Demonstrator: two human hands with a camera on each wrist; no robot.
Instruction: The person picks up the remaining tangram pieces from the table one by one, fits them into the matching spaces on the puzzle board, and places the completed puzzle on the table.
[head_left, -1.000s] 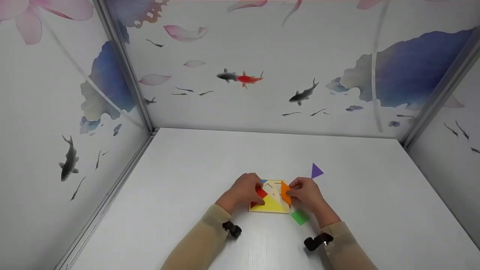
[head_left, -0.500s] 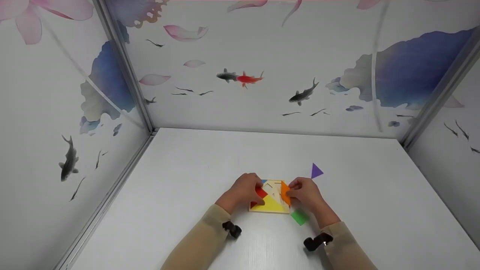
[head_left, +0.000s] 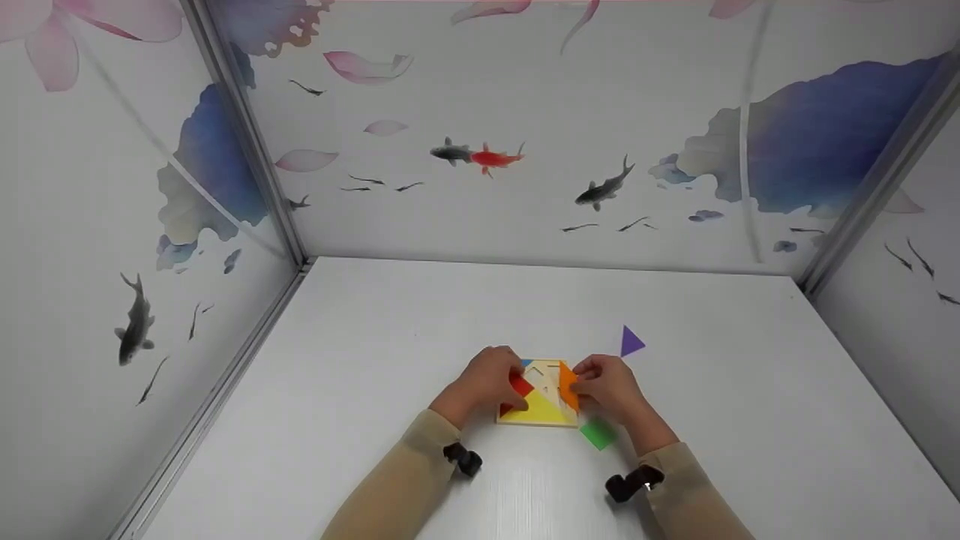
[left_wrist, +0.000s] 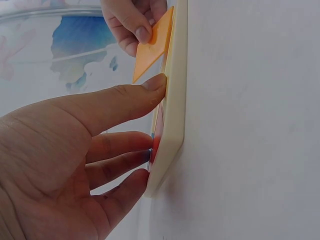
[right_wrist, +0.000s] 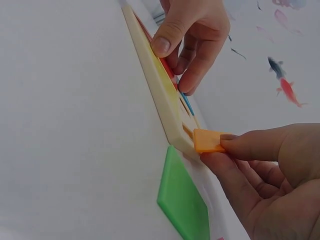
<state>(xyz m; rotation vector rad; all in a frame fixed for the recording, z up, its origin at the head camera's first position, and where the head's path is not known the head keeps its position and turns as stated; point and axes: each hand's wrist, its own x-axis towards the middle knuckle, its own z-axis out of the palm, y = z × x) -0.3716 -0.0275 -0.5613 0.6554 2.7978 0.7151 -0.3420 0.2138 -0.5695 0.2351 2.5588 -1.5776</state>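
Note:
A tangram board (head_left: 536, 424) with a pale frame lies on the white table. In it sit a yellow piece (head_left: 541, 411), red pieces (head_left: 520, 385) and a blue piece (right_wrist: 187, 104). My left hand (head_left: 491, 379) rests over the board's left side, thumb on the yellow piece near the front edge, the other fingertips touching it farther back. Between thumb and fingers, my right hand (head_left: 609, 384) pinches an orange tangram piece (head_left: 568, 386), tilted over the right edge beside bare recesses. A green tangram piece (right_wrist: 184, 197) lies flat by the near right corner, below that hand.
A purple triangle (head_left: 631, 342) lies on the table (head_left: 420, 315) beyond my right hand. White panels (head_left: 525, 90) painted with fish and petals enclose the back and sides. A black wrist camera (head_left: 634, 484) sits on each sleeve.
The whole head view has shifted very slightly left. Both hands keep their places on the board and the orange piece; the green and purple pieces lie where they were.

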